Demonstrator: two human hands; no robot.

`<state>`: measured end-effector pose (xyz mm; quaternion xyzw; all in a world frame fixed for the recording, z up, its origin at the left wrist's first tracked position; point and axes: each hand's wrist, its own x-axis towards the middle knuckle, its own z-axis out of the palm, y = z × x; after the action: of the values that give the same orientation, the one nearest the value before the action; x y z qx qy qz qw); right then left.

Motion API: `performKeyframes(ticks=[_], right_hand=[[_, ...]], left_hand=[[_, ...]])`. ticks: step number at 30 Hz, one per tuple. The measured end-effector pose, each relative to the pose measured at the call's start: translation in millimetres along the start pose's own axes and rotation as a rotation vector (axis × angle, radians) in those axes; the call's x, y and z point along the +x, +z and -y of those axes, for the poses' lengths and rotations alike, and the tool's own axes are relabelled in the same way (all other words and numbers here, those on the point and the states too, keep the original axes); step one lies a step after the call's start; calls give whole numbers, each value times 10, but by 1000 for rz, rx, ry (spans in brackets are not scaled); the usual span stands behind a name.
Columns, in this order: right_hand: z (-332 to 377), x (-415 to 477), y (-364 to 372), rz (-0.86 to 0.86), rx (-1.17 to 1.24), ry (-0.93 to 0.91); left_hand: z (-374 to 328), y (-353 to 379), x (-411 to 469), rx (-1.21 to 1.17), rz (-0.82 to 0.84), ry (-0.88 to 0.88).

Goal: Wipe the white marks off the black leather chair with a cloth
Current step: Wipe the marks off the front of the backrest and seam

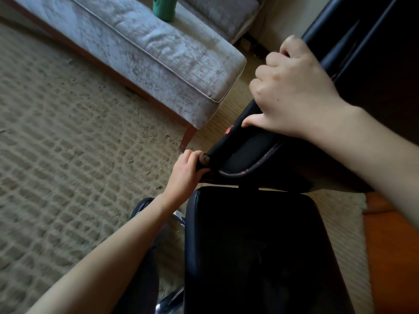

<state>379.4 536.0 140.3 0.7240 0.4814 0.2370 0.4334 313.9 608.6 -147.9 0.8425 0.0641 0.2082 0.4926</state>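
Black leather chair point(251, 250) sits just below both hands. Left hand point(187, 165) grips the near end of what may be its armrest point(244, 143), running up-right; right hand point(292, 91) clasps it farther along. Cloth unseen.

Open carpet point(56, 155) left of the black chair point(249, 245); grey bench point(158, 53) near beyond, dark furniture point(374, 53) close on the right.

Both bare forearms reach toward 12 o'clock; left grip point(184, 169) and right grip point(292, 94), at its 1 o'clock, curl round the chair point(249, 245).
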Motion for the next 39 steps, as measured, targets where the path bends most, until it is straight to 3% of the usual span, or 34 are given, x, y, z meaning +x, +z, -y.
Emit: performKeyframes(ticks=[8, 12, 15, 18, 20, 23, 26, 28, 31, 39], right_hand=[[-11, -6, -9, -5, 16, -6], [-22, -2, 22, -24, 40, -10], [-36, -8, 40, -47, 41, -13], [-32, -8, 58, -61, 57, -8], [-30, -5, 57, -65, 51, -18], [-29, -9, 50, -78, 30, -18], [4, -10, 50, -96, 3, -16], [13, -5, 44, -105, -43, -16], [20, 3, 48, -80, -66, 5], [40, 5, 47, -47, -86, 6]], left_hand=[[333, 157, -117, 120, 66, -25], [567, 185, -146, 223, 253, -89], [710, 61, -156, 128, 374, -341], [666, -132, -76, -225, 153, -646], [411, -314, 54, -269, 65, -571], [-234, -576, 345, -437, 2, -307], [-773, -686, 478, -557, 54, -110], [-873, -630, 445, -538, 69, -70], [-652, -468, 320, -492, 49, -152], [65, -217, 63, -406, 214, -578]])
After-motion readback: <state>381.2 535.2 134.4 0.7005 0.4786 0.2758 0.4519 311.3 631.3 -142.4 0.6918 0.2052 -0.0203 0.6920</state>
